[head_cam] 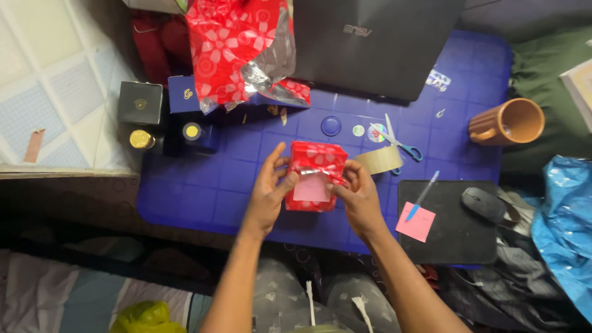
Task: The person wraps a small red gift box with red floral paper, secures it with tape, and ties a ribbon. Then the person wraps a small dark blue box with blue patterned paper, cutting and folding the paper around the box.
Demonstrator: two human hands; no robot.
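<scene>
Both bare forearms rise from the bottom edge of the view and converge toward the middle, elbows apart, wrists close together. The left hand [269, 188] stands on its edge with the palm turned inward toward the other hand; its fingers [275, 161] stretch forward and curl slightly, while the thumb angles across to the right and presses inward. The right hand [359, 192] mirrors it, palm facing left, knuckles up; its fingers [356, 170] are bent at the middle joints and hooked inward, the thumb pointing toward the left thumb. The two thumbs lie near each other without touching. Both wrists are nearly straight, in line with the forearms.
</scene>
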